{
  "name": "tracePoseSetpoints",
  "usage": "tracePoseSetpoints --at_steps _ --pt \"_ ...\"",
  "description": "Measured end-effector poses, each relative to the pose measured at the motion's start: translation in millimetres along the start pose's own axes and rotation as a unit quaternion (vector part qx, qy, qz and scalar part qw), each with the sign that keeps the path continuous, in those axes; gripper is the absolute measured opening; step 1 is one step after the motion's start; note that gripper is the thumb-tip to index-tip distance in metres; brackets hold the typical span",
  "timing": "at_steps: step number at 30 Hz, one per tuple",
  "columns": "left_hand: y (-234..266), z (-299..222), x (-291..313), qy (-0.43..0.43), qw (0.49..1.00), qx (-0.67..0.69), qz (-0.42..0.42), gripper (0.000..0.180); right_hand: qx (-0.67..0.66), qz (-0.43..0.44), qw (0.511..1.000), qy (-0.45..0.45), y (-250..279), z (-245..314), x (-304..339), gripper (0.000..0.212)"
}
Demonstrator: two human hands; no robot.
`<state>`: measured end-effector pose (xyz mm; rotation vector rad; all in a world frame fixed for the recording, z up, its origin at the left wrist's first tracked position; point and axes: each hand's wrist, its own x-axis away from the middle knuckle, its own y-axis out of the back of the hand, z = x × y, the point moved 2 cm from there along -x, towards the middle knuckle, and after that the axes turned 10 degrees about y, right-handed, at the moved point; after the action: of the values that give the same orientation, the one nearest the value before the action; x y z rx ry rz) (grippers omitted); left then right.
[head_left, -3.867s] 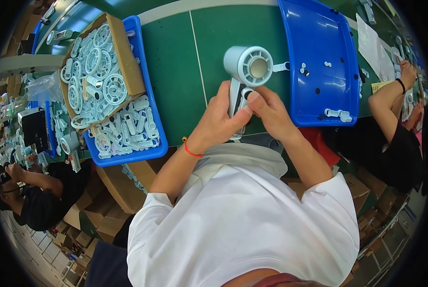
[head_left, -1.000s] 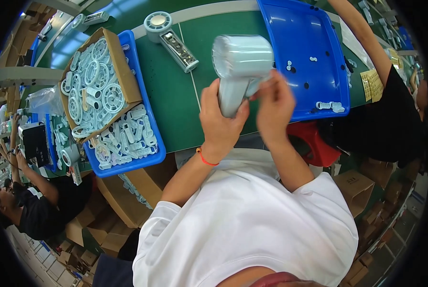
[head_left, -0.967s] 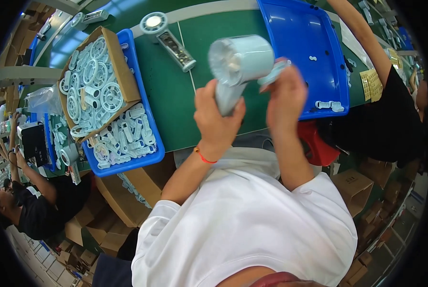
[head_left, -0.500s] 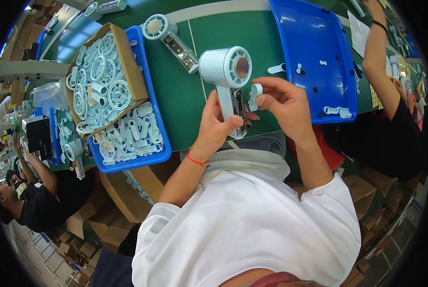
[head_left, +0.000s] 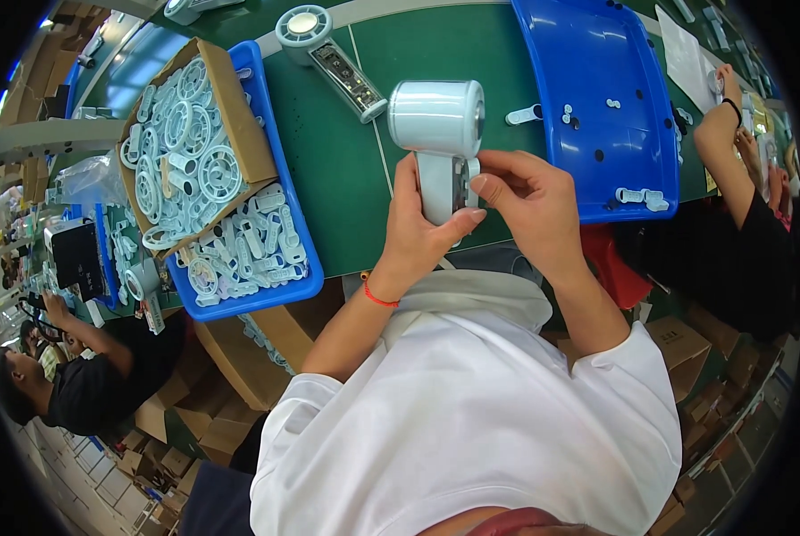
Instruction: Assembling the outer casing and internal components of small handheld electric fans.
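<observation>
My left hand (head_left: 415, 223) is closed around the handle of a pale blue handheld fan (head_left: 434, 116), held upright above the near edge of the bench. The fan's round head is turned sideways, its front facing right. Dark inner parts show along the handle's open side. In a pinch, my right hand (head_left: 540, 201) holds a small pale plastic piece (head_left: 473, 168) against that side; fingers mostly cover it. Beyond my left hand, a second handheld fan (head_left: 351, 79) lies on the green bench top with its handle open and a circuit board exposed.
At left, a blue bin (head_left: 315, 284) and a cardboard box (head_left: 255, 152) hold many pale plastic parts. A blue tray (head_left: 596, 170) with a few small pieces lies at right, beside a loose pale part (head_left: 524, 114). Co-workers sit on both sides.
The fan has turned so its front faces right instead of toward me. My right hand has brought the small plastic piece from beside the handle up against its open side.
</observation>
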<state>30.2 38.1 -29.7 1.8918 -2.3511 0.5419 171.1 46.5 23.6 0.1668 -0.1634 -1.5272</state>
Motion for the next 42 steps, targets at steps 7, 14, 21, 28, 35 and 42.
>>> tracePoseSetpoints --at_steps 7,14,21,28,35,42 --pt "1.8 5.9 2.8 0.032 0.999 -0.02 -0.025 0.065 -0.041 0.002 0.999 -0.026 -4.6 -5.2 1.8 0.024" --pt "-0.2 0.6 4.1 0.003 0.993 -0.104 -0.053 0.057 -0.095 0.042 0.992 -0.078 -1.1 -13.9 -4.1 0.019" --pt "-0.2 -5.3 4.3 0.098 0.986 -0.129 -0.027 0.053 -0.026 0.08 0.994 -0.07 0.6 -5.9 -6.0 0.017" --pt "0.0 1.1 1.0 0.032 0.998 -0.048 -0.013 0.06 -0.017 0.043 0.998 -0.05 -0.9 -5.0 3.1 0.018" --pt "-3.6 -6.3 5.5 0.013 0.986 -0.154 -0.069 0.057 0.016 0.024 0.999 -0.016 -3.9 -7.6 7.0 0.018" --pt "-6.7 -9.8 3.9 -0.042 0.973 -0.216 -0.07 0.045 -0.077 0.09 0.987 -0.108 2.0 -18.6 1.6 0.02"
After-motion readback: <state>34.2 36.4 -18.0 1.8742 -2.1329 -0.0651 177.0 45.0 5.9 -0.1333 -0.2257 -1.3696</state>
